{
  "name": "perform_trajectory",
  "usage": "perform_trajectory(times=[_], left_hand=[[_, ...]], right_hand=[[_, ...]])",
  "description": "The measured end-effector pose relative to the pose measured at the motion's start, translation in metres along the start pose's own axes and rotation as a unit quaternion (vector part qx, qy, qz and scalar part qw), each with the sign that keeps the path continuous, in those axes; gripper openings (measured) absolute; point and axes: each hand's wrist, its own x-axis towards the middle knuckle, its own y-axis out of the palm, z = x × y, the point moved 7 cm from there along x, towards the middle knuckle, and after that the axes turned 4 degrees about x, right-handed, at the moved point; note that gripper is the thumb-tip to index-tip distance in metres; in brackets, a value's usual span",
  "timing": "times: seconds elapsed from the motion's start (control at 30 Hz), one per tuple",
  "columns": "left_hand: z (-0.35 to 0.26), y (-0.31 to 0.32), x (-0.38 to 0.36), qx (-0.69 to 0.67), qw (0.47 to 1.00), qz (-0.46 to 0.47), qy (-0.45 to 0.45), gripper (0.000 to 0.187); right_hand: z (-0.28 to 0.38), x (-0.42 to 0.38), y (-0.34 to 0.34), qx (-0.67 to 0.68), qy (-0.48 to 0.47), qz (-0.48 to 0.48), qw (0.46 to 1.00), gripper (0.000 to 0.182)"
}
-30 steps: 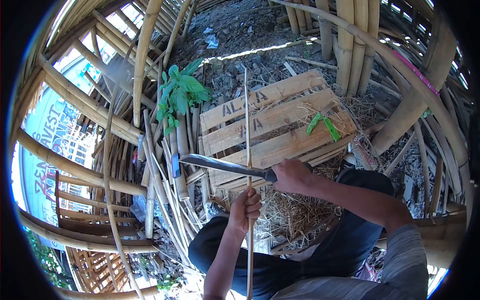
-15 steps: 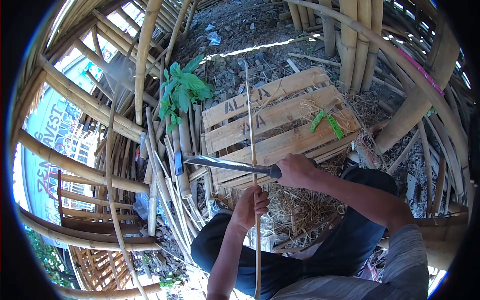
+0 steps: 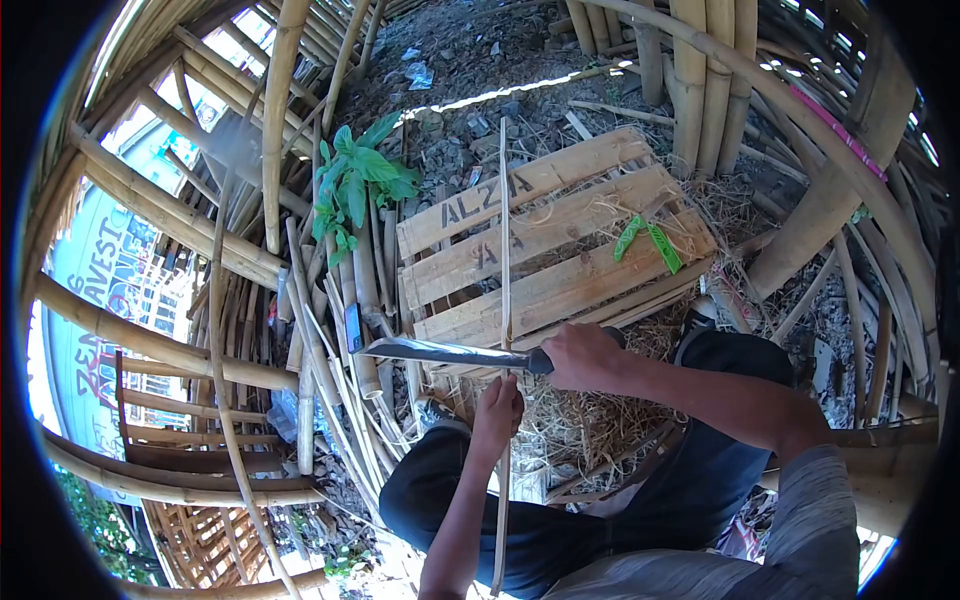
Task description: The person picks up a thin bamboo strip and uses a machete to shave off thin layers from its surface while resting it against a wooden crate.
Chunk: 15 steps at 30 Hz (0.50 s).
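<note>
My right hand (image 3: 583, 358) is closed around the dark handle of a large knife (image 3: 440, 352), whose blade points left. The blade lies across a long, thin bamboo strip (image 3: 506, 240), just above my left hand. My left hand (image 3: 498, 405) grips the strip between thumb and fingers. The strip runs nearly upright through the view, in front of a slatted wooden crate (image 3: 550, 270) and down past my legs.
A green object in two strips (image 3: 664, 249) lies on the crate. A phone (image 3: 354, 328) rests among bamboo poles on the left, below a leafy plant (image 3: 358, 180). Straw (image 3: 600, 420) lies between my legs. Bamboo poles (image 3: 700, 100) stand at the upper right.
The knife and my right hand have moved slightly down and left. The strip's upper end has shifted right and its lower end left, as my left hand turned a little.
</note>
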Motion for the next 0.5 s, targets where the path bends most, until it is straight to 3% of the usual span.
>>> perform_trajectory(times=[0.27, 0.5], left_hand=[[-0.003, 0.005, -0.002, -0.016, 1.000, -0.003, -0.026, 0.036], [-0.003, 0.010, -0.008, -0.175, 0.978, 0.075, -0.081, 0.031]], right_hand=[[-0.012, 0.004, 0.001, -0.010, -0.002, -0.006, 1.000, 0.029], [-0.003, -0.004, 0.004, -0.014, 0.012, 0.004, 1.000, 0.030]])
